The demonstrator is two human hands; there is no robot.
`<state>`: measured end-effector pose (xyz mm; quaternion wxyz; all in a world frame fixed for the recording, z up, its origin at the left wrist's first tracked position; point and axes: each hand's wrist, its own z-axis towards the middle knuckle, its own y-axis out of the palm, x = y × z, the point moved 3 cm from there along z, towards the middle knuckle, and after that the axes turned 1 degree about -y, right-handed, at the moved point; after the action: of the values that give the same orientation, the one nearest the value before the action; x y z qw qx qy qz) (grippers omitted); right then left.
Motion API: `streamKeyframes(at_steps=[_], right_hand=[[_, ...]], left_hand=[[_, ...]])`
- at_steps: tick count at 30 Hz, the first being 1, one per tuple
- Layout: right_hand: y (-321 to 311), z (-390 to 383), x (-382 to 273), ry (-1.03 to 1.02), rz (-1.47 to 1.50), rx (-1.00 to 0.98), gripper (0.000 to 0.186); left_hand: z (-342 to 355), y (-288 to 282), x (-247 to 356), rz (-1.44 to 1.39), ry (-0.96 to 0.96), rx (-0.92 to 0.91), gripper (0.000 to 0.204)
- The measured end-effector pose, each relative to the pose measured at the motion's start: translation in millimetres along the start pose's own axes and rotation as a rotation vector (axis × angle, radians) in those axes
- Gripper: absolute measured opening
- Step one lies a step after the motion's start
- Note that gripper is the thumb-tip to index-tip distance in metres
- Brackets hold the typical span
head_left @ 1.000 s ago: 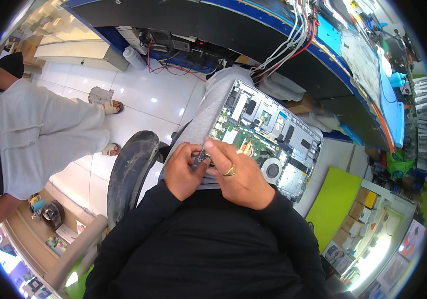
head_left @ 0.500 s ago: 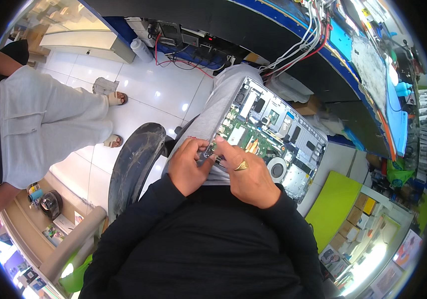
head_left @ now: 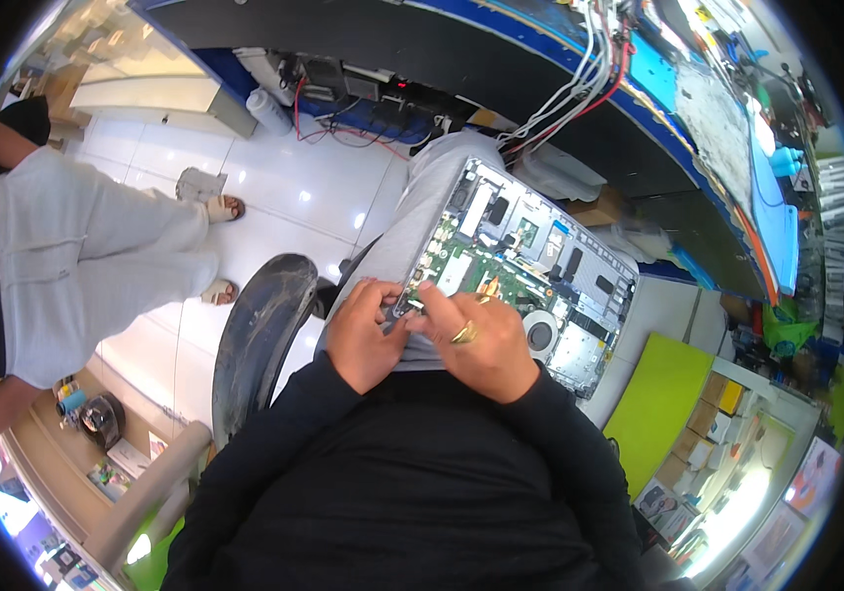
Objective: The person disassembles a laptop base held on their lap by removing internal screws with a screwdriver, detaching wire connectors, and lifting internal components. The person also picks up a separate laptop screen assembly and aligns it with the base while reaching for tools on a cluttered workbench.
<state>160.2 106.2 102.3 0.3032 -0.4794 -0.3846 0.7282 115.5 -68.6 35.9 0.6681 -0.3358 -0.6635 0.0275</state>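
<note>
An opened laptop base point(head_left: 530, 266) lies tilted across my lap, its green circuit board point(head_left: 476, 261) and round fan point(head_left: 541, 336) exposed. At its near left corner, my left hand point(head_left: 367, 337) is closed, with curled fingers and thumb gripping the edge. My right hand point(head_left: 489, 347), wearing a gold-coloured ring point(head_left: 464, 332), reaches over the near edge to the same corner. Its thumb and fingers are bent together in a pinch beside the left thumb. Whatever sits between those fingertips is too small or hidden to make out.
A dark workbench point(head_left: 363, 39) with hanging cables point(head_left: 580, 84) runs along the far side. Left of my lap stands a worn black chair point(head_left: 262, 340). Another person in light trousers point(head_left: 97, 227) stands at the left. A green panel point(head_left: 656, 404) is at the right.
The view has shifted slightly, so the laptop base appears a little farther left. My right hand's fingers have drawn in closer to the left thumb at the corner.
</note>
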Motion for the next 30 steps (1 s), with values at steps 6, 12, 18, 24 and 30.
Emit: streamKeyframes(at_steps=[6, 12, 18, 24, 30], right_hand=[[-4.4, 6.7, -14.7, -0.245, -0.021, 0.046, 0.056], [-4.1, 1.3, -15.4, -0.368, 0.022, 0.011, 0.053], [-2.4, -9.3, -14.5, -0.451, 0.041, -0.026, 0.051], [-3.2, -8.2, -15.3, -0.473, 0.068, 0.005, 0.046], [-1.1, -11.1, -12.3, -0.442, 0.112, -0.01, 0.043]], left_hand=[[1.0, -3.9, -2.3, 0.021, 0.052, -0.043, 0.039], [1.3, -4.8, -2.5, 0.014, 0.068, -0.012, 0.037], [0.8, -7.6, 4.8, 0.005, -0.1, -0.082, 0.034], [1.7, -8.6, 2.4, -0.022, 0.067, -0.028, 0.032], [1.1, -7.7, 3.5, -0.045, -0.004, -0.038, 0.037]])
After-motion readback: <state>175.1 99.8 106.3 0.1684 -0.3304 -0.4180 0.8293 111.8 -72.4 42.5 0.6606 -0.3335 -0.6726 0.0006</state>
